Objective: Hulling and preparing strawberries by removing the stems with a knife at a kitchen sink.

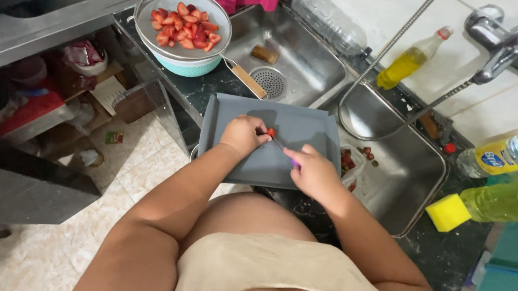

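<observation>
A grey cutting board (307, 121) lies on the dark counter by the sink. My left hand (243, 134) pinches a small red strawberry (271, 132) against the board. My right hand (313, 171) grips a small knife (282, 148) with a purple handle, its blade reaching to the strawberry. A metal strainer (182, 23) full of cut strawberry pieces rests on a teal bowl (187, 67) at the far left of the counter.
A double steel sink (299, 59) lies behind the board, with a clear bag of strawberry scraps (350, 163) in the right basin. A yellow sponge (447, 212), several bottles (504, 153) and a tap (503, 43) stand at right. Tiled floor and shelves lie left.
</observation>
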